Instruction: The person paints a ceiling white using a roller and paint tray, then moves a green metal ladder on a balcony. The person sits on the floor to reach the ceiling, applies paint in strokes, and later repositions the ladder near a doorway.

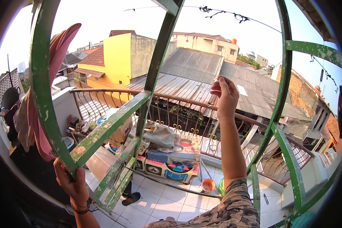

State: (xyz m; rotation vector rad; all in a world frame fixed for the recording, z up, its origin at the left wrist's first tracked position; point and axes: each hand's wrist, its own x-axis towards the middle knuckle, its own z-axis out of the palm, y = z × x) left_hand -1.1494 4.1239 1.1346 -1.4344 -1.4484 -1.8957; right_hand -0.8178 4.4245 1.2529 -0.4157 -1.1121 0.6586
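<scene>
The left hand (71, 182) grips the green ladder (114, 125) in front, maybe to stay steady. The right hand (227, 99) is up, fingers curled; I can't tell if it pinches anything. Moving next needs a firm hold.

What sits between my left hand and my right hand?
In the head view, the middle upright of the green frame appears between your left hand, gripping that frame, and raised right hand; the brown railing shows beyond.

Head-worn fisheye, facing outward and down, dark edges unclear
</scene>
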